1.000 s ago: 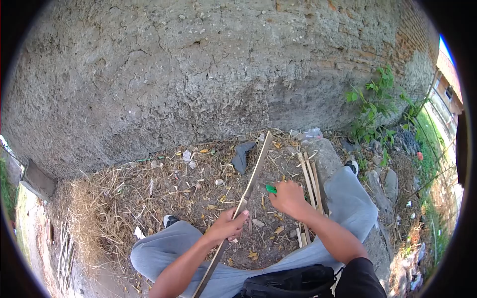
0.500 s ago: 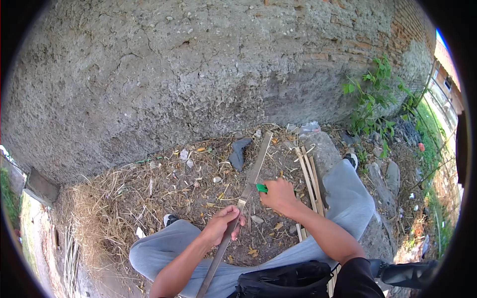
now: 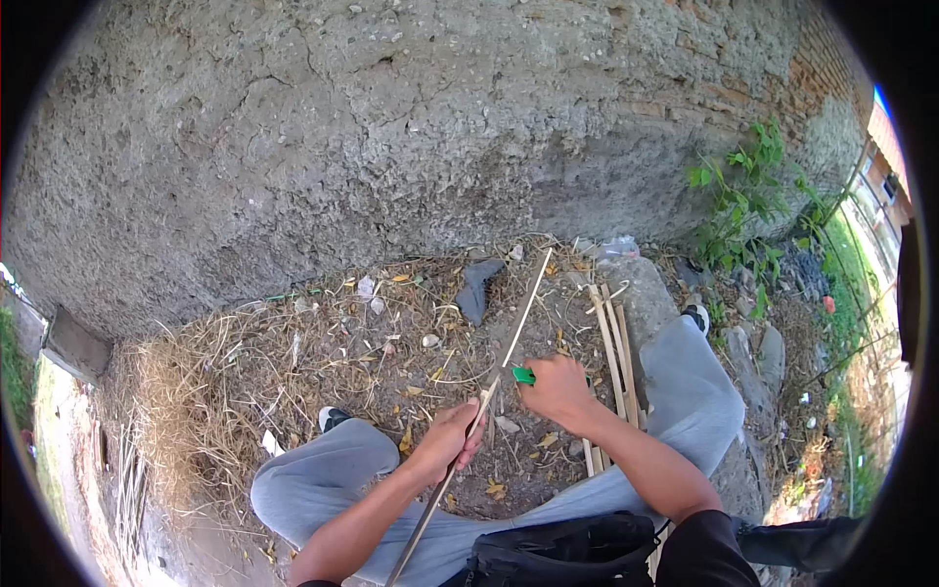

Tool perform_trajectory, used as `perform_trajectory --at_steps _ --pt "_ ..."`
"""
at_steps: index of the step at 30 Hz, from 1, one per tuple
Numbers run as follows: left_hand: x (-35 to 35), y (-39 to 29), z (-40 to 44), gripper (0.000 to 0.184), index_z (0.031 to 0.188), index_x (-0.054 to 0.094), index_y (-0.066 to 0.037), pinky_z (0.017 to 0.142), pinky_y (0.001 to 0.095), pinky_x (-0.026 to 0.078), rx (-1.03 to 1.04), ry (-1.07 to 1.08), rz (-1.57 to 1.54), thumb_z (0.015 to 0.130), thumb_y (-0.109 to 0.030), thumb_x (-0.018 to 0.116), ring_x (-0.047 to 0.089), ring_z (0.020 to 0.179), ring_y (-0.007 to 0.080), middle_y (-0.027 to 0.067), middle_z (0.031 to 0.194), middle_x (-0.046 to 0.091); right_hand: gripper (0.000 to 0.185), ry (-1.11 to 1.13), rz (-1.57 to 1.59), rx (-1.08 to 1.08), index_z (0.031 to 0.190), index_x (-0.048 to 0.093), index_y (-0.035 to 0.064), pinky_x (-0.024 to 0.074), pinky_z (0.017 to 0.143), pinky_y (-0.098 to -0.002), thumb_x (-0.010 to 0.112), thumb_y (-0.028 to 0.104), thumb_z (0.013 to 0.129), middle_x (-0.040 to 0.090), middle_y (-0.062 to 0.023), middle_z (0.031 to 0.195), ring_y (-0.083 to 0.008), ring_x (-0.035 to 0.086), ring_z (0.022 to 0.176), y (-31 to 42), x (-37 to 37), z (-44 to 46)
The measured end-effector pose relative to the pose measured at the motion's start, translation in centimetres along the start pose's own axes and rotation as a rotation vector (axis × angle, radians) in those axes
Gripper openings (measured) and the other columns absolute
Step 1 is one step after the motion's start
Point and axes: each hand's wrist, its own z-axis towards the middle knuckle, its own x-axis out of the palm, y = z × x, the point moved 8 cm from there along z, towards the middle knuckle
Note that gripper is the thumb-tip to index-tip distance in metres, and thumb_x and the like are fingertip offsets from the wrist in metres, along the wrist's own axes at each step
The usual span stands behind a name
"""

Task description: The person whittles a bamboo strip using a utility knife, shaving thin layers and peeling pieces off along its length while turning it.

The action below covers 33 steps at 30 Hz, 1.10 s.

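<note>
A long, thin bamboo strip slants from below my lap up toward the wall, its narrow pale edge facing me. Around its middle, the fingers of my left hand are closed, thumb on top. In my right hand I grip a green-handled knife, just right of the strip and a little above my left hand. Its short grey blade seems to meet the strip, though most of it is too small to make out. My right fingertips are partly hidden.
More bamboo strips lie beside my right leg. A grey rag-like piece rests on the straw-strewn ground ahead. The rough wall rises in front, with a leafy plant at right. A black bag sits at my lap.
The bamboo strip has turned from its broad face to its narrow edge, and its far end has shifted slightly right. Both hands keep their hold; the right has moved slightly right.
</note>
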Motion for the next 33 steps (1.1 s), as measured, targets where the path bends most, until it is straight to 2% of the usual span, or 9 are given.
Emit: perform_trajectory --at_steps 4,6,9,13,15,18,28,30,33 --pt "-0.3 -0.4 0.0 0.039 0.086 0.047 -0.008 0.032 0.0234 0.032 -0.003 -0.048 0.063 0.104 -0.04 0.035 0.037 0.037 0.0072 -0.0019 0.054 0.04 0.02 0.017 -0.025 0.01 0.086 0.072 0.0071 0.0523 0.067 -0.0526 0.063 0.023 0.08 0.065 -0.0235 0.071 -0.0427 0.066 0.069 -0.5 1.5 0.4" --pt "-0.8 0.1 0.5 0.037 0.086 0.048 -0.008 0.033 0.0234 0.033 -0.008 -0.037 0.001 0.102 -0.04 0.043 0.039 0.038 0.0067 -0.0016 0.055 0.042 0.02 -0.014 -0.009 0.025 0.085 0.072 0.006 0.0526 0.067 -0.0522 0.063 0.024 0.079 0.064 -0.0242 0.067 -0.0436 0.065 0.068 -0.5 1.7 0.2" --pt "-1.3 0.0 0.5 0.026 0.084 0.048 -0.009 0.032 0.0235 0.03 0.01 -0.1 0.107 0.098 -0.029 0.058 0.035 0.034 0.006 -0.0035 0.052 0.042 0.025 0.019 0.112 0.009 0.079 0.069 0.0031 0.0523 0.066 -0.052 0.064 0.028 0.081 0.062 -0.0247 0.064 -0.0441 0.064 0.067 0.3 1.9 0.2" --pt "-1.5 0.4 0.3 0.026 0.084 0.049 -0.008 0.033 0.0234 0.031 0.009 -0.117 0.17 0.096 -0.029 0.06 0.038 0.035 0.0056 -0.0032 0.052 0.043 0.035 0.046 0.174 0.083 0.073 0.064 -0.0007 0.0506 0.06 -0.0483 0.066 0.032 0.083 0.061 -0.0226 0.061 -0.0404 0.064 0.062 -0.2 1.5 0.4" --pt "-1.8 0.3 0.3 0.025 0.087 0.052 -0.007 0.034 0.0234 0.031 0.049 -0.137 0.215 0.095 -0.029 0.062 0.04 0.037 0.0054 -0.003 0.052 0.045 0.039 0.023 0.345 0.127 0.069 0.062 -0.0011 0.043 0.051 -0.0363 0.073 0.034 0.082 0.057 -0.012 0.054 -0.0208 0.054 0.049 -0.8 1.2 0.2" --pt "-2.0 0.1 0.1 0.026 0.09 0.054 -0.005 0.035 0.0236 0.032 0.045 -0.165 0.219 0.094 -0.029 0.063 0.041 0.038 0.0058 -0.0028 0.053 0.045 0.041 -0.015 0.381 0.117 0.067 0.06 -0.0011 0.0389 0.049 -0.0317 0.075 0.034 0.082 0.053 -0.0066 0.053 -0.0123 0.046 0.05 -0.7 1.0 -0.2" --pt "-2.3 0.0 0.2 0.026 0.089 0.057 -0.003 0.036 0.0255 0.03 0.088 -0.172 0.202 0.093 -0.028 0.064 0.041 0.04 0.0062 -0.0027 0.055 0.046 0.042 0.036 0.484 0.119 0.065 0.057 -0.0001 0.0373 0.048 -0.0328 0.075 0.034 0.083 0.051 -0.0042 0.053 -0.0118 0.044 0.05 -0.4 1.0 -0.4" --pt "-1.9 -0.3 0.0 0.025 0.088 0.056 -0.003 0.036 0.0254 0.03 0.074 -0.172 0.202 0.093 -0.027 0.063 0.04 0.04 0.0059 -0.0033 0.054 0.045 0.042 0.029 0.421 0.104 0.066 0.057 -0.0014 0.0403 0.049 -0.037 0.072 0.034 0.083 0.052 -0.011 0.051 -0.0221 0.048 0.046 -0.2 0.4 -0.5" --pt "-1.8 -0.4 0.3 0.027 0.086 0.056 -0.004 0.036 0.025 0.03 0.07 -0.176 0.252 0.093 -0.029 0.064 0.039 0.039 0.0055 -0.0038 0.053 0.045 0.04 0.042 0.358 0.09 0.068 0.059 -0.0012 0.0433 0.051 -0.0397 0.071 0.034 0.084 0.054 -0.0133 0.052 -0.0279 0.053 0.047 -0.4 0.4 -0.2"
